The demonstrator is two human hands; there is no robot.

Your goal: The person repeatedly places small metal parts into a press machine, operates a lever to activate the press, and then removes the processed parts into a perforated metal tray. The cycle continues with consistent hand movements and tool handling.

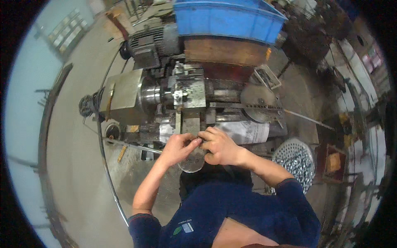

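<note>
Two bare hands at a small bench lathe, itemised below.

1. Left hand (177,147): fingers curled inward, tips meeting the right hand's over a small dark part (198,141); the pinch itself is too small to make out clearly.
2. Right hand (220,146): fingers bent, closed about the same small part; whether it grips or only steadies it cannot be told.
3. Small dark part: sits between the fingertips of both hands, mostly hidden by them; its shape is unreadable.
4. Round grey disc (191,162): directly below the hands, its upper half covered by them.
5. Lathe (165,97): just beyond the hands, grey headstock to the left, shiny chuck and tool block straight ahead; lower parts blurred with grime.
6. Perforated metal basket (294,159): right of the right forearm, filled with small bright pieces, individually indistinct.
7. Blue plastic crate (225,18): far beyond the hands, top edge cut off by the frame.
8. Sheet of printed paper (248,131): just beyond the right hand, partly rolled under the machine.
9. Dark blue sleeves: pushed up both forearms; the torso is cut off at the lower edge.
</note>
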